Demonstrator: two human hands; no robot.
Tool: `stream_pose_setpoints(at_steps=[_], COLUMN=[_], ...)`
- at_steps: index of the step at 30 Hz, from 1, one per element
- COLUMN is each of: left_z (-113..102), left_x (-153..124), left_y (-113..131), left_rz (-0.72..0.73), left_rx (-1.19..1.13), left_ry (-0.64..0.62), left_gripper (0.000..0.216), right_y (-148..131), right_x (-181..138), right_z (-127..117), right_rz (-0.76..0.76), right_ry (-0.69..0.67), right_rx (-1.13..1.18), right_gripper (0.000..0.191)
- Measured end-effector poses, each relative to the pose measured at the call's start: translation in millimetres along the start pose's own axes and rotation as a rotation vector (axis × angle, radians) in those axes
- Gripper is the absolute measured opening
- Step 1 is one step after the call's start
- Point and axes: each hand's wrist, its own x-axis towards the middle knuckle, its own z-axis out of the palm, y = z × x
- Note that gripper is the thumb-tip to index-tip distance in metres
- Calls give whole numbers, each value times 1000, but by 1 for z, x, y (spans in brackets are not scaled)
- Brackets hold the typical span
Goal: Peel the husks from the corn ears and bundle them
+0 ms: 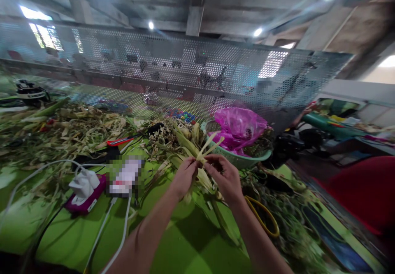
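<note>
Over the green table [188,245], my left hand [184,176] and my right hand [226,176] meet, thumbs and fingertips pinched close together. Between them is a bundle of pale corn husks [203,178], with loose strips sticking up and to the right above my fingers. Both hands grip the husks at the same narrow spot. Longer leaves hang down below my right hand toward the tabletop. Just behind my fingers lie more dry husks [185,142]. My curled fingers hide exactly how the strips cross.
A green basket [259,158] with a purple plastic bag [239,130] stands behind my right hand. At left are a phone [126,177], a magenta power strip [83,204] with cables, and a red-handled tool [120,141]. A yellow loop [273,226] and husk heaps flank my arms.
</note>
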Motion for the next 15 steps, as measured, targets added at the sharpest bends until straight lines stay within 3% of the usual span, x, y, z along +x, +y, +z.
stream_pose_setpoints(at_steps=[5, 11, 15], left_z=[2, 10, 9], left_x=[2, -2, -2], left_y=[-4, -1, -2], left_rz=[31, -95, -113], left_rx=[86, -213, -281], left_ry=[-94, -117, -144], left_gripper=[25, 28, 30], right_y=[2, 9, 9], right_x=[0, 2, 3], right_z=[5, 6, 8], right_rz=[87, 267, 323], right_ry=[77, 96, 80], right_rx=[132, 387, 489], right_gripper=[19, 25, 24])
